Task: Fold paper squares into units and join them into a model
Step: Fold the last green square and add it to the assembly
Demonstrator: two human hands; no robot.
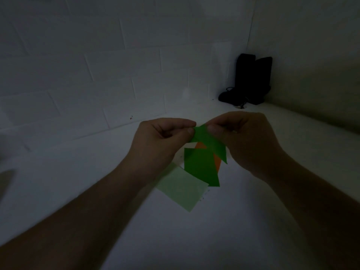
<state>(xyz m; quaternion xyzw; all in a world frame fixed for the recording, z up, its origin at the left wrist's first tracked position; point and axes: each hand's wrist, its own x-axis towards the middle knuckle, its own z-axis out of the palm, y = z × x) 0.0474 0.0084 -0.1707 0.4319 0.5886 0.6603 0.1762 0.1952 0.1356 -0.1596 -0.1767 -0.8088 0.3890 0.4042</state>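
Note:
Both hands hold a folded green paper piece in the air above a white surface. My left hand pinches its upper left edge between thumb and forefinger. My right hand pinches its upper right part, and the paper's lower point hangs down past that hand. Below them on the surface lie a darker green square, an orange sheet mostly hidden under it, and a pale green square nearest to me.
The white surface runs back to a white block wall on the left and a plain wall on the right. A black pouch-like object with a cord stands in the far corner. The light is dim.

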